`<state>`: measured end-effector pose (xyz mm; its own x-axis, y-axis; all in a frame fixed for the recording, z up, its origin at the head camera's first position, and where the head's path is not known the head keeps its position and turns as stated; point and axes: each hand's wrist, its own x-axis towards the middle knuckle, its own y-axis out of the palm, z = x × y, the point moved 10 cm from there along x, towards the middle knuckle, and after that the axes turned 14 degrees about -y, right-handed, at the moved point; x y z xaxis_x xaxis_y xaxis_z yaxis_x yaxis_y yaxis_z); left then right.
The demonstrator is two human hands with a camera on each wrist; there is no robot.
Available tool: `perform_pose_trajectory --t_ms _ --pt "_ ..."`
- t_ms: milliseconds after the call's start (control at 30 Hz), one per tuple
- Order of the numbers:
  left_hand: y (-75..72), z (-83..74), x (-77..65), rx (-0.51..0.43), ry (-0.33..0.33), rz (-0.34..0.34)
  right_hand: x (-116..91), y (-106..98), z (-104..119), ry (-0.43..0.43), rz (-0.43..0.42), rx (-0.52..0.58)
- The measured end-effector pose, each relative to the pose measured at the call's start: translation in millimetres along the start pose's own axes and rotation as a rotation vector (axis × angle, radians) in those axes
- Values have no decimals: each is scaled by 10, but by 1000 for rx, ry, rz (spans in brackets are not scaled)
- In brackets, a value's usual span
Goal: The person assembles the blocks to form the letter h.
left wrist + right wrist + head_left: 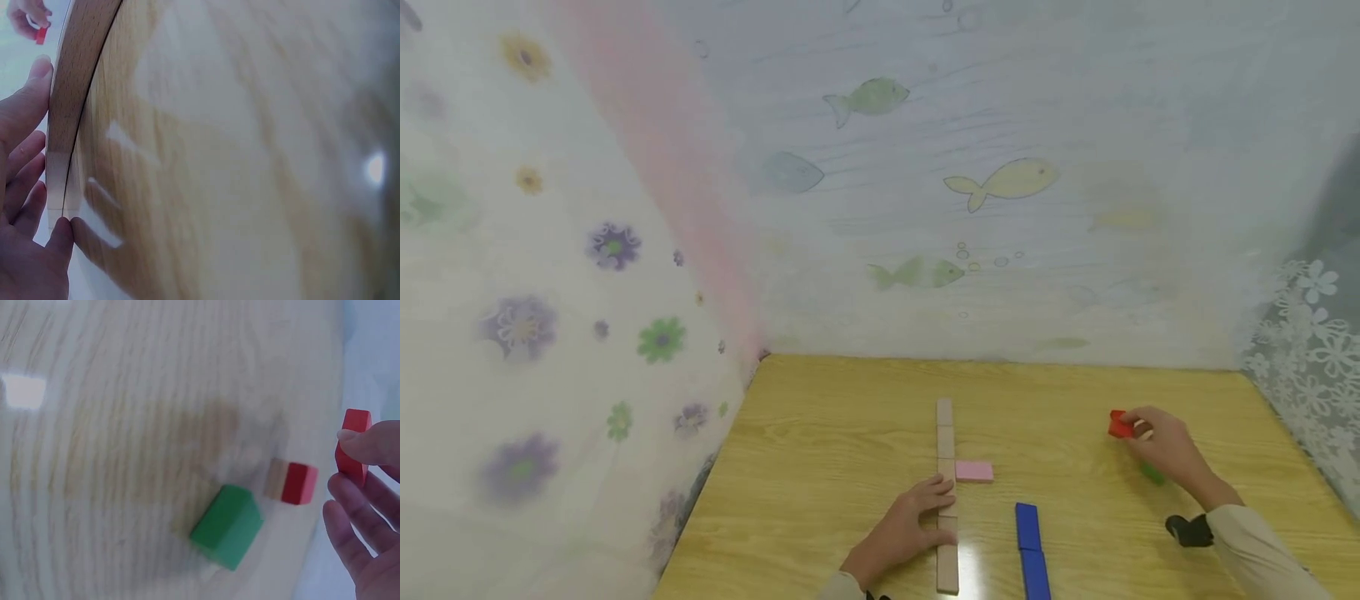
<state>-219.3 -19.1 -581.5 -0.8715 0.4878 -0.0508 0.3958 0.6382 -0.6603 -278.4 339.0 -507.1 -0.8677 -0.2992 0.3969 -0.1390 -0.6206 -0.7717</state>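
Note:
Five pale wooden blocks (945, 442) lie end to end in a straight row on the table. My left hand (901, 527) is at the near half of this row, its fingers and thumb spread and touching the blocks. Seen from the left wrist, the fingertips lie along the row's wooden side (69, 94). Over the right part of the table, my right hand (1168, 450) pinches a red block (354, 447) between thumb and fingers. Below that hand, a green block (228, 526) and another red block (300, 483) are on the table.
A pink block (974, 472) sits against the right side of the wooden row. Two blue blocks (1028, 527) form a line nearer the front, right of the row. The wooden table (820, 417) meets painted walls at the back and left.

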Motion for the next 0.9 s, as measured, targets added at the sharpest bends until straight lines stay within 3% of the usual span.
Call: perform_pose_trajectory --t_ms 300,633,900 --pt "5 -7 -3 9 5 -8 202 13 316 -113 -31 -25" --pt "-13 -18 0 8 0 -3 333 201 677 -210 1 38" --pt "-15 -11 -4 -6 -1 -1 347 287 860 -228 34 85"
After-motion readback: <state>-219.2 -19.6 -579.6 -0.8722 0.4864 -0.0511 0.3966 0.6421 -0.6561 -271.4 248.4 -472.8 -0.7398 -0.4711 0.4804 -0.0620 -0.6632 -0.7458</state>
